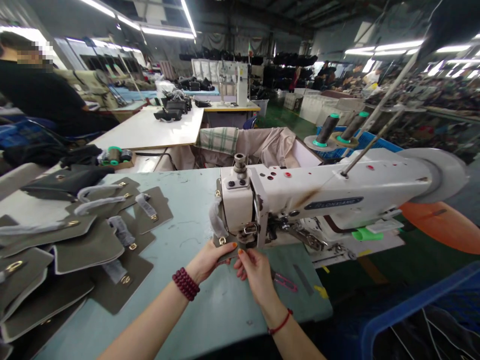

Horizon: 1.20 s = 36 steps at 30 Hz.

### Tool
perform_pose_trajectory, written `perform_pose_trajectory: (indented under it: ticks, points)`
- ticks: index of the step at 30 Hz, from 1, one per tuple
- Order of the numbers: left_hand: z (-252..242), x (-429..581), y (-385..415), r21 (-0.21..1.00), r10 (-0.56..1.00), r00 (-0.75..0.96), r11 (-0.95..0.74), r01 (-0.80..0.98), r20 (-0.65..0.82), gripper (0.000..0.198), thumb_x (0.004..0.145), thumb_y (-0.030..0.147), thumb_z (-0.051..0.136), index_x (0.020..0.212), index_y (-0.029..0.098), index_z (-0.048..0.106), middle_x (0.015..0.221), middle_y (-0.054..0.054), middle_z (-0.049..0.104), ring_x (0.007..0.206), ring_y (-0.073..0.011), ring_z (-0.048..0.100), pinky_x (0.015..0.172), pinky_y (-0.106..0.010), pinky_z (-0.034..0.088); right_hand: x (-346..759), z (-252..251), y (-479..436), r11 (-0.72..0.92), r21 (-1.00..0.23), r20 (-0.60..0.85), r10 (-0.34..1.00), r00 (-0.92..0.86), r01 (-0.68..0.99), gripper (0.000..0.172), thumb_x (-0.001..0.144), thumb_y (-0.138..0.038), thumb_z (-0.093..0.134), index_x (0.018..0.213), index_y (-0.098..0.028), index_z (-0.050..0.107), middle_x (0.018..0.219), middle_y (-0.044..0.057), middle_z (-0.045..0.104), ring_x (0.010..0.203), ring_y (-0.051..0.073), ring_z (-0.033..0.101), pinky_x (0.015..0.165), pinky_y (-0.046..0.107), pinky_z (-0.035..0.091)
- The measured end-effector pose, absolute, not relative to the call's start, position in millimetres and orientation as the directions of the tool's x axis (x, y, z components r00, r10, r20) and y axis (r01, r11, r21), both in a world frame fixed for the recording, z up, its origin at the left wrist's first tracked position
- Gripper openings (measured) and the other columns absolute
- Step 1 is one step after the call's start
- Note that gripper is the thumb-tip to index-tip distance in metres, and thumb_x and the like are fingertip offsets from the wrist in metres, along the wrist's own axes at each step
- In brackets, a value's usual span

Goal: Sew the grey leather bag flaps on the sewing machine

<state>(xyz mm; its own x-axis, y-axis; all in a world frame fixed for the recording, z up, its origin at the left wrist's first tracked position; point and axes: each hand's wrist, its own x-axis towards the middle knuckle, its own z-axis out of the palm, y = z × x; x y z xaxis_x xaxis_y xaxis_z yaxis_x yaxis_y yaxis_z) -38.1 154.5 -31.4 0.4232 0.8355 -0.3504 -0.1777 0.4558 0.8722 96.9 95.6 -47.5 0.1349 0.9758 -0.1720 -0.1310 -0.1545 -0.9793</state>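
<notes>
A white sewing machine (322, 192) stands on a pale green table (187, 225). Under its needle head lies a grey-green fabric piece (221, 243) with a small brass buckle. My left hand (208, 260), with a dark red bead bracelet on the wrist, pinches that piece at its front edge. My right hand (255, 275), with a thin red cord on the wrist, holds the same piece just to the right, below the presser foot. The part of the piece under the machine head is hidden.
A spread of several grey-green buckled pieces (86, 245) covers the table's left side. Small pink snips (285, 282) lie right of my right hand. Two thread cones (339, 129) stand behind the machine. A blue crate (423, 305) sits low right. A person in black (41, 95) sits far left.
</notes>
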Motion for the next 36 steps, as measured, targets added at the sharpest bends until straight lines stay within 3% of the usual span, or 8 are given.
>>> perform_pose_trajectory:
  ticks: [6,20,36]
  points:
    - [-34.5,-39.1,158.9,0.870,0.823,0.449,0.463,-0.173,-0.349,0.025,0.074,0.035,0.072,0.072,0.011,0.064,0.063,-0.003,0.062,0.053,-0.0095,0.053,0.047,-0.019,0.040,91.9,-42.9,97.0,-0.145,-0.985,-0.159,0.971,0.179,-0.088,0.044,0.087,-0.049,0.053,0.063,-0.013,0.060,0.054,0.003,0.062,0.040,0.007,0.053,0.038,0.014,0.037]
    - [-37.6,-41.3,168.4,0.817,0.800,0.408,0.545,-0.189,-0.440,0.024,0.068,0.034,0.077,0.075,0.014,0.066,0.063,0.001,0.063,0.052,-0.0077,0.051,0.049,-0.019,0.041,79.3,-37.3,104.7,-0.200,-0.972,-0.227,0.929,0.291,-0.121,0.042,0.086,-0.046,0.052,0.061,-0.014,0.061,0.051,0.003,0.063,0.036,0.009,0.055,0.035,0.015,0.035]
    - [-42.5,-43.2,173.1,0.833,0.819,0.405,0.515,-0.203,-0.407,0.022,0.070,0.032,0.074,0.066,0.014,0.062,0.053,0.002,0.058,0.047,-0.0074,0.048,0.046,-0.019,0.036,65.7,-40.5,108.8,-0.207,-0.961,-0.258,0.907,0.333,-0.183,0.036,0.086,-0.038,0.052,0.062,-0.015,0.064,0.052,0.002,0.065,0.037,0.010,0.057,0.036,0.016,0.037]
